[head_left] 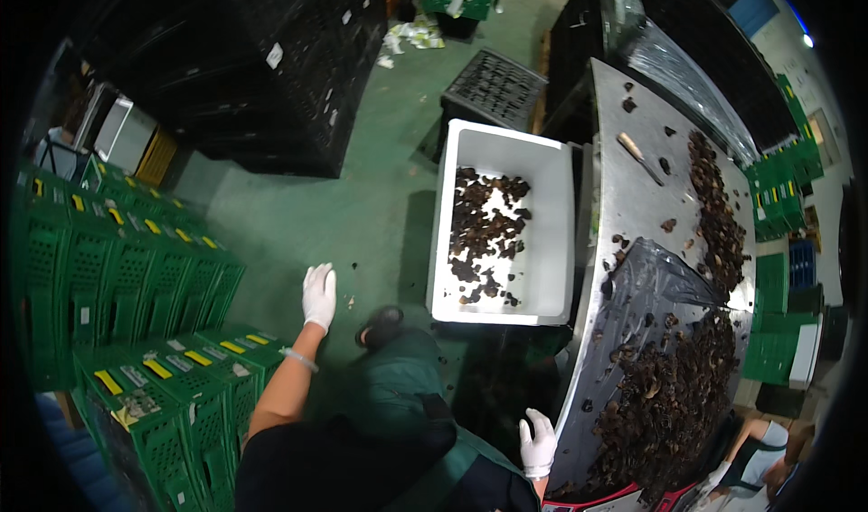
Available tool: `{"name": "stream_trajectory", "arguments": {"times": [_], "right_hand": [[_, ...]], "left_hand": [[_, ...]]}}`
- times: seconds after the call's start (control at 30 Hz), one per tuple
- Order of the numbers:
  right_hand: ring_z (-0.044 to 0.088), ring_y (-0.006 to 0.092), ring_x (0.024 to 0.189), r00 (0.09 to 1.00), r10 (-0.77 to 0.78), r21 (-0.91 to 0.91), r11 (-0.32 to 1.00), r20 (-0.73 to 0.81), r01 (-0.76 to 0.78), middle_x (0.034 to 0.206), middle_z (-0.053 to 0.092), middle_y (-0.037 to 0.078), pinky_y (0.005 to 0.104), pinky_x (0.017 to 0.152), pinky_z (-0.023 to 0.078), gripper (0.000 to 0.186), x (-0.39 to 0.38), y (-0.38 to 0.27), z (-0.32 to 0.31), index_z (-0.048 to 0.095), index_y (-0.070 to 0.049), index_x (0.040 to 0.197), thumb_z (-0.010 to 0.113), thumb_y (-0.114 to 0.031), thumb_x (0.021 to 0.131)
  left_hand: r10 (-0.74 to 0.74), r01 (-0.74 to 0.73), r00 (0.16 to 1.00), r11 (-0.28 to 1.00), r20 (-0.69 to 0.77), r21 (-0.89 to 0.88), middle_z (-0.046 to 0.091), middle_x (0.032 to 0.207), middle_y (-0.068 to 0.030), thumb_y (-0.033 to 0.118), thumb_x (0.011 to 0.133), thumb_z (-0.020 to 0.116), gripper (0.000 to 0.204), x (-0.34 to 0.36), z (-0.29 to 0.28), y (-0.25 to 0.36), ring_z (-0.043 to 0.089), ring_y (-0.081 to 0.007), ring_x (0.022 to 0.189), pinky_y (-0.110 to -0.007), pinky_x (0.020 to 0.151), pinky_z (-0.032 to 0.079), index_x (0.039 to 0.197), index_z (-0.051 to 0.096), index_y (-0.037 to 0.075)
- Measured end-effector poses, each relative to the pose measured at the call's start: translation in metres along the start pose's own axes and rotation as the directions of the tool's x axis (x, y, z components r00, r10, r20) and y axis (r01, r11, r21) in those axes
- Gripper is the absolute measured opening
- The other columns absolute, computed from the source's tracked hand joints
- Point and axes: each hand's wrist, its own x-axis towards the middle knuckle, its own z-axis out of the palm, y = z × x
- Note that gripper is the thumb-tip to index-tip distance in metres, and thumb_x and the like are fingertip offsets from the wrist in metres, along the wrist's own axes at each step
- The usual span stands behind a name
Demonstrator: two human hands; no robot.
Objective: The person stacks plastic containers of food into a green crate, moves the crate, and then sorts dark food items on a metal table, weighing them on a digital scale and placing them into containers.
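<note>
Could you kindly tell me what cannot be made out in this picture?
- Head view: whether the right hand touches the table; the angle from above hides any contact.
- Head view: what supports the white bin; the bin itself and deep shadow hide it.
- Head view: what the green crates hold; their sides hide it.
- Head view: the co-worker's lower body; the picture's edge cuts it off.

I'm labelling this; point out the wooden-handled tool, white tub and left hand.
Wooden-handled tool [636, 151], head view: handle.
White tub [550, 232], head view: right inner wall.
Left hand [318, 300], head view: glove's middle.
</note>
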Motion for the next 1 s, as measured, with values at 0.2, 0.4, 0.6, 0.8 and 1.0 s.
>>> {"name": "stream_trajectory", "arguments": {"times": [0.2,0.4,0.6,0.8,1.0], "right_hand": [[0.061,0.0302,0.089,0.959,-0.198,-0.031,0.978,0.203,0.208,0.099,0.064,0.011,0.0372,0.078,0.050,0.029,0.098,-0.052,0.049,0.063,-0.009,0.104,0.065,-0.025,0.080],[0.061,0.0328,0.090,0.897,-0.307,-0.033,0.942,0.318,0.335,0.099,0.064,0.014,0.0400,0.077,0.049,0.032,0.221,-0.125,0.111,0.063,-0.009,0.105,0.062,-0.032,0.083],[0.060,0.0310,0.095,0.750,-0.386,-0.099,0.854,0.537,0.511,0.105,0.062,0.014,0.0398,0.082,0.048,0.045,0.339,-0.209,0.135,0.058,-0.010,0.116,0.050,-0.044,0.088],[0.063,0.0289,0.090,0.935,-0.167,0.003,0.985,0.312,0.175,0.102,0.065,0.012,0.0359,0.079,0.049,0.036,0.395,-0.159,0.154,0.066,-0.009,0.104,0.053,-0.036,0.086],[0.062,0.0325,0.089,0.801,0.530,-0.173,0.848,0.279,-0.500,0.092,0.066,0.015,0.0394,0.080,0.048,0.037,0.391,-0.061,0.184,0.069,-0.011,0.092,0.049,-0.040,0.082]], "left_hand": [[-0.014,0.009,0.993,0.999,0.120,0.044,0.058,0.118,-0.0168,0.029,0.093,0.046,0.034,0.019,-0.036,-0.034,0.045,-0.0334,0.119,-0.038,0.106,0.030,0.108,0.063,0.003],[-0.377,0.357,0.866,0.926,0.329,0.121,0.063,0.099,-0.0175,0.038,0.088,0.047,0.041,0.035,-0.069,-0.170,0.056,-0.0368,0.095,-0.044,0.088,0.042,0.099,0.064,0.002],[-0.731,0.705,0.680,0.629,0.059,-0.327,0.064,0.096,-0.0209,0.040,0.092,0.044,0.049,0.070,-0.069,-0.311,0.060,-0.0350,0.088,-0.040,0.081,0.046,0.099,0.061,-0.005],[-0.324,0.159,0.846,0.911,0.423,0.380,0.063,0.101,-0.0216,0.039,0.092,0.045,0.042,0.236,-0.004,-0.266,0.059,-0.0382,0.095,-0.043,0.084,0.046,0.100,0.063,0.002],[-0.103,0.267,0.834,0.935,0.542,-0.233,0.063,0.114,-0.0123,0.038,0.090,0.050,0.042,0.396,0.074,-0.092,0.058,-0.0221,0.107,-0.030,0.094,0.042,0.113,0.061,0.004]]}}
